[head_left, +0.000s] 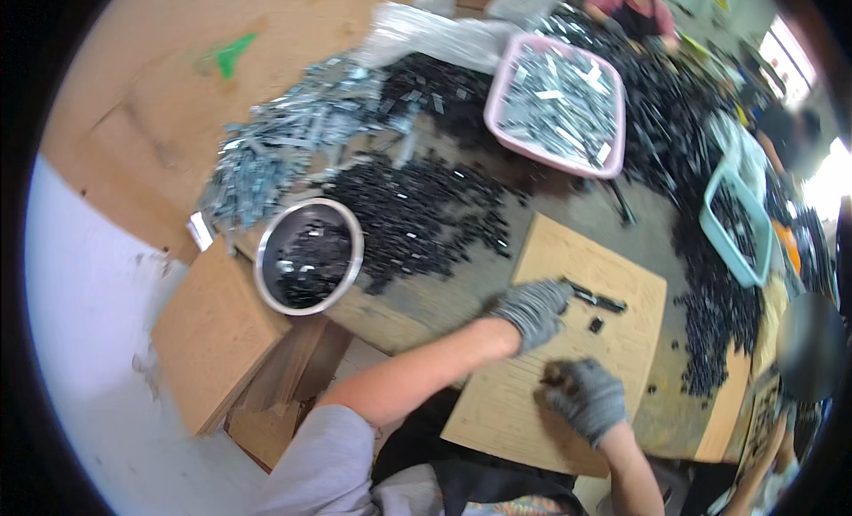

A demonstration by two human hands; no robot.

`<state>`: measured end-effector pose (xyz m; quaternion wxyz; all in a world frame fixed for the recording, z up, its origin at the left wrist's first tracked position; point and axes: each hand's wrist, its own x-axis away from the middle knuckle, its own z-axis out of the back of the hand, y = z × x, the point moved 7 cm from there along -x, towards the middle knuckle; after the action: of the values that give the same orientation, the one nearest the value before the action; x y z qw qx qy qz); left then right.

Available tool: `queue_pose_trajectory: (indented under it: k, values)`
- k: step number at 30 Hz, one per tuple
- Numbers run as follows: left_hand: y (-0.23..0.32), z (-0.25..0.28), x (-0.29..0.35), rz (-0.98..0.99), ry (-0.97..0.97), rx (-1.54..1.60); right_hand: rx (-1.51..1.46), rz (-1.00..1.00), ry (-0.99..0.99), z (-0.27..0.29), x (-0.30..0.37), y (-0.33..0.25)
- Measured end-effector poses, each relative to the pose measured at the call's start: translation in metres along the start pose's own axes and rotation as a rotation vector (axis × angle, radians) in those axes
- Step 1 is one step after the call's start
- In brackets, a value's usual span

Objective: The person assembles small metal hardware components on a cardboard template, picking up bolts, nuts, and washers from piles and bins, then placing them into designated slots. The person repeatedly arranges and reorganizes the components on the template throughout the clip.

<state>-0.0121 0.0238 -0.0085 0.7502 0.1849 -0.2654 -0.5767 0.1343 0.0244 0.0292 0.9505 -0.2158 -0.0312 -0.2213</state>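
Both of my hands wear grey knitted gloves and are over a tan board (506, 401) on the workbench. My left hand (535, 314) is closed, its fingertips on one end of a short black strip (605, 301) that points right. Just below the strip, a small black piece (596, 324) lies loose on the board. Nearer to me, my right hand (587, 402) is over the board with its fingers curled together and dark at the tips. Blur hides what, if anything, is between them.
A metal bowl (354, 266) of small black parts stands left, beside piles of black pieces (417, 210) and silvery strips (266, 152). A pink basin (493, 117) of metal strips sits at the back. A turquoise basket (723, 236) is right. Other people (635, 15) are beyond.
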Motion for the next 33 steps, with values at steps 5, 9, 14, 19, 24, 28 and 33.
queue_pose_trajectory:
  k: [5,9,14,19,24,28,33]
  values:
    - [-0.025,0.057,0.021,0.008,0.111,-0.092,-0.045,0.106,0.101,-0.03,-0.02,-0.023]
    - [-0.097,0.162,0.042,0.165,0.3,-0.31,-0.069,0.227,0.13,-0.041,-0.084,-0.071]
    - [-0.277,0.261,0.111,0.71,0.458,-0.445,-0.07,0.348,0.246,-0.039,-0.146,-0.131]
    - [-0.349,0.268,0.132,0.971,0.483,-0.346,-0.107,0.367,0.219,-0.05,-0.174,-0.143]
    - [-0.369,0.256,0.098,0.978,0.387,-0.257,-0.131,0.374,0.197,-0.055,-0.175,-0.139]
    - [-0.386,0.252,0.097,0.928,0.302,-0.133,-0.269,0.306,0.192,-0.032,-0.184,-0.128]
    - [-0.308,0.246,0.113,0.683,0.519,0.88,-0.771,0.206,0.189,-0.026,-0.209,-0.099]
